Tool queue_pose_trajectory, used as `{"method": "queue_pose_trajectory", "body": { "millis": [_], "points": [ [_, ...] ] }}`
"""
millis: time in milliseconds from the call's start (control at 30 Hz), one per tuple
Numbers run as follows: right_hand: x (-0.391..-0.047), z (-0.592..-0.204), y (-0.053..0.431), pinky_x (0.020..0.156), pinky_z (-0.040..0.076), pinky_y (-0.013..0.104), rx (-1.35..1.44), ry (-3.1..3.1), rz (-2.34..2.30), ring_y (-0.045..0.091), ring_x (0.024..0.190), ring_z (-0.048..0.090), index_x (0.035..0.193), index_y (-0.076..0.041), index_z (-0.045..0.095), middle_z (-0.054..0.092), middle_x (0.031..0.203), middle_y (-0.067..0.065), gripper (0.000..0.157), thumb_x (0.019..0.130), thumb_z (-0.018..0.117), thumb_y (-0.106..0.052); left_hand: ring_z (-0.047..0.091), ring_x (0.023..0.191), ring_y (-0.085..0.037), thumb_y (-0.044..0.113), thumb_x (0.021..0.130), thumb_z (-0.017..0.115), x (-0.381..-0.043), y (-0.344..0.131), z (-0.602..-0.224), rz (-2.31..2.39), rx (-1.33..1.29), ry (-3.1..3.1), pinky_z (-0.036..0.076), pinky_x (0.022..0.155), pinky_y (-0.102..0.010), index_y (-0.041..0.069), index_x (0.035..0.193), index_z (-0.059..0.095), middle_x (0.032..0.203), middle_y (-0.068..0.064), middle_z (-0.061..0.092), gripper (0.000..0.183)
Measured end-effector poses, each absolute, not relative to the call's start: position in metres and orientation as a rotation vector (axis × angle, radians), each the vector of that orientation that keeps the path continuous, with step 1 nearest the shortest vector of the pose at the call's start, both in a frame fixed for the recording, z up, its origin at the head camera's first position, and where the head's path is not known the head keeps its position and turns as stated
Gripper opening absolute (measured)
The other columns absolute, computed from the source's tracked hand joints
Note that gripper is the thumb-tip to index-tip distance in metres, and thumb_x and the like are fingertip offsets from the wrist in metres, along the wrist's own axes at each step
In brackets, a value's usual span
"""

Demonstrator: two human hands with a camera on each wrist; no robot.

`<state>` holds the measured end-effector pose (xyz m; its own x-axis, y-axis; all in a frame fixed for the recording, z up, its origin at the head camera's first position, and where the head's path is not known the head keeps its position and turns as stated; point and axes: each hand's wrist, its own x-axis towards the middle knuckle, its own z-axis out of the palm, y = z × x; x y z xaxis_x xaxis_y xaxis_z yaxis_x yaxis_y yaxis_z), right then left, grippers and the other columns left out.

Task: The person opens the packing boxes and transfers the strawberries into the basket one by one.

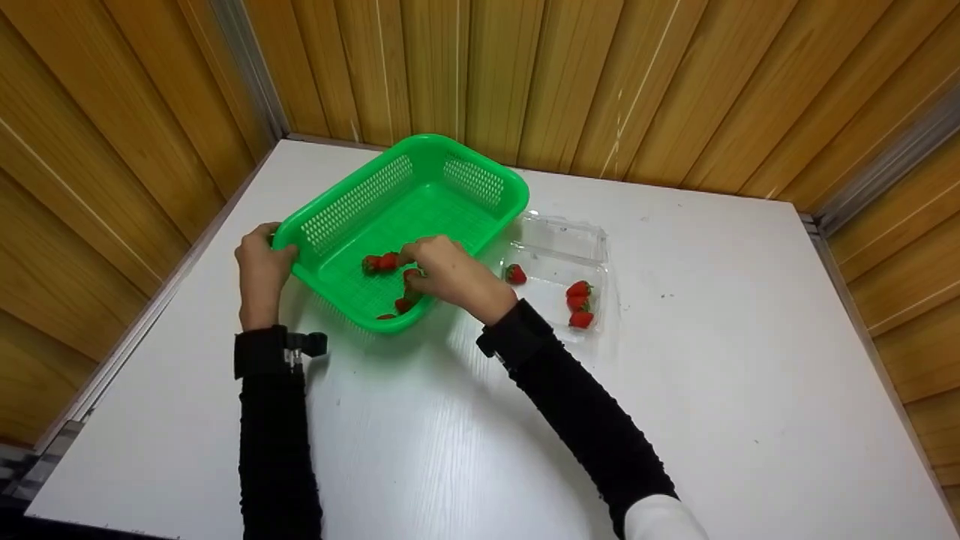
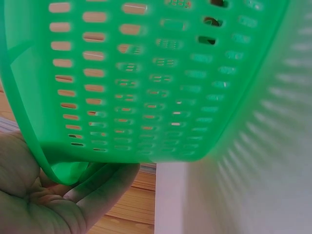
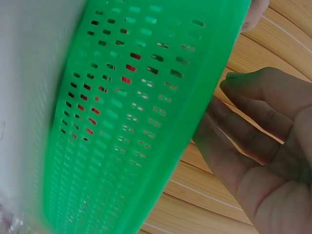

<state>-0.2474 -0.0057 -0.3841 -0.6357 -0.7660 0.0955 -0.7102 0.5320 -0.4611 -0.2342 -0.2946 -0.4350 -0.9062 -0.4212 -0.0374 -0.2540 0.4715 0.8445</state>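
A green plastic basket (image 1: 420, 217) with slotted walls stands on the table, several strawberries (image 1: 381, 262) lying toward its near end. My left hand (image 1: 262, 274) grips the rim at its left corner; in the left wrist view the fingers (image 2: 109, 192) curl under the rim. My right hand (image 1: 457, 277) reaches over the basket's near right side, fingers bent down among the strawberries. Red shows between its thumb and forefinger, but I cannot tell whether they pinch a strawberry. The right wrist view has the basket's rim hiding some of the fingertips (image 3: 234, 78).
Right of the basket, close beside it, an opened clear plastic box (image 1: 544, 296) holds a few strawberries (image 1: 579, 304), one of them (image 1: 515, 274) by its left wall. Its lid (image 1: 562, 238) lies folded back. Wood-panelled walls (image 1: 585, 82) border the white table (image 1: 735, 337).
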Motion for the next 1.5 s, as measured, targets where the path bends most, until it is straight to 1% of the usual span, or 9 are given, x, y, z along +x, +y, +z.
{"method": "queue_pose_trajectory", "body": {
  "millis": [133,267,467,633,767,933,1267,1400,1500],
  "points": [
    [-0.248,-0.381,0.009,0.085,0.055,0.034,-1.291,2.675,-0.724,0.025,0.105,0.067,0.113,0.002,0.073,0.073,0.113,0.014,0.020,0.095,0.064,0.000,0.060,0.116,-0.032,0.001,0.096,0.055,-0.235,-0.294,-0.436,-1.427,0.594,-2.539,0.049,0.084,-0.032,-0.004,0.149,0.047,0.139,-0.027,0.057,0.054],
    [-0.251,-0.379,0.032,0.088,0.055,0.036,-1.282,2.717,-0.749,0.028,0.104,0.068,0.111,0.003,0.073,0.073,0.111,0.016,0.024,0.091,0.060,0.007,0.060,0.117,-0.033,0.001,0.097,0.055,-0.235,-0.295,-0.436,-1.435,0.587,-2.542,0.050,0.088,-0.036,-0.003,0.149,0.046,0.139,-0.027,0.057,0.053],
    [-0.254,-0.390,0.072,0.090,0.055,0.041,-1.094,2.763,-0.805,0.033,0.104,0.069,0.116,0.004,0.072,0.072,0.116,0.018,0.028,0.090,0.061,0.006,0.059,0.118,-0.034,0.002,0.098,0.055,-0.235,-0.296,-0.436,-1.432,0.574,-2.546,0.050,0.093,-0.041,-0.004,0.149,0.046,0.139,-0.027,0.056,0.053],
    [-0.256,-0.412,0.099,0.087,0.056,0.042,-0.962,2.800,-0.832,0.030,0.097,0.070,0.112,0.004,0.074,0.074,0.109,0.017,0.028,0.086,0.064,0.005,0.059,0.117,-0.033,0.002,0.097,0.054,-0.233,-0.296,-0.436,-1.430,0.577,-2.538,0.050,0.091,-0.039,-0.004,0.149,0.046,0.139,-0.027,0.057,0.053],
    [-0.256,-0.431,0.114,0.084,0.056,0.041,-0.893,2.827,-0.837,0.028,0.093,0.070,0.106,0.003,0.076,0.075,0.102,0.015,0.019,0.088,0.071,-0.001,0.060,0.115,-0.032,0.002,0.096,0.054,-0.233,-0.296,-0.437,-1.429,0.573,-2.542,0.050,0.086,-0.034,-0.004,0.150,0.046,0.138,-0.027,0.057,0.054],
    [-0.256,-0.447,0.122,0.082,0.057,0.040,-0.776,2.805,-0.853,0.029,0.095,0.072,0.106,0.001,0.076,0.075,0.105,0.015,0.019,0.091,0.075,-0.010,0.061,0.113,-0.032,0.002,0.095,0.054,-0.234,-0.295,-0.436,-1.414,0.576,-2.540,0.050,0.082,-0.031,-0.004,0.148,0.047,0.136,-0.027,0.059,0.054],
    [-0.258,-0.464,0.116,0.084,0.054,0.039,-0.661,2.809,-0.858,0.026,0.099,0.069,0.101,-0.003,0.077,0.076,0.101,0.010,0.014,0.091,0.073,-0.013,0.061,0.113,-0.032,0.002,0.095,0.054,-0.234,-0.294,-0.436,-1.423,0.577,-2.532,0.050,0.083,-0.032,-0.004,0.148,0.047,0.136,-0.027,0.059,0.055],
    [-0.258,-0.465,0.115,0.080,0.056,0.036,-0.635,2.801,-0.898,0.024,0.097,0.069,0.099,-0.003,0.075,0.074,0.100,0.010,0.010,0.090,0.072,-0.008,0.060,0.114,-0.032,0.002,0.095,0.054,-0.235,-0.295,-0.436,-1.424,0.574,-2.538,0.050,0.084,-0.033,-0.004,0.149,0.046,0.137,-0.027,0.058,0.055],
    [-0.259,-0.464,0.118,0.082,0.056,0.036,-0.652,2.779,-0.906,0.024,0.096,0.068,0.101,-0.001,0.073,0.073,0.101,0.010,0.013,0.089,0.069,0.002,0.060,0.114,-0.031,0.002,0.095,0.054,-0.235,-0.295,-0.436,-1.424,0.575,-2.542,0.050,0.084,-0.032,-0.004,0.149,0.046,0.138,-0.026,0.058,0.055]
  ]
}}
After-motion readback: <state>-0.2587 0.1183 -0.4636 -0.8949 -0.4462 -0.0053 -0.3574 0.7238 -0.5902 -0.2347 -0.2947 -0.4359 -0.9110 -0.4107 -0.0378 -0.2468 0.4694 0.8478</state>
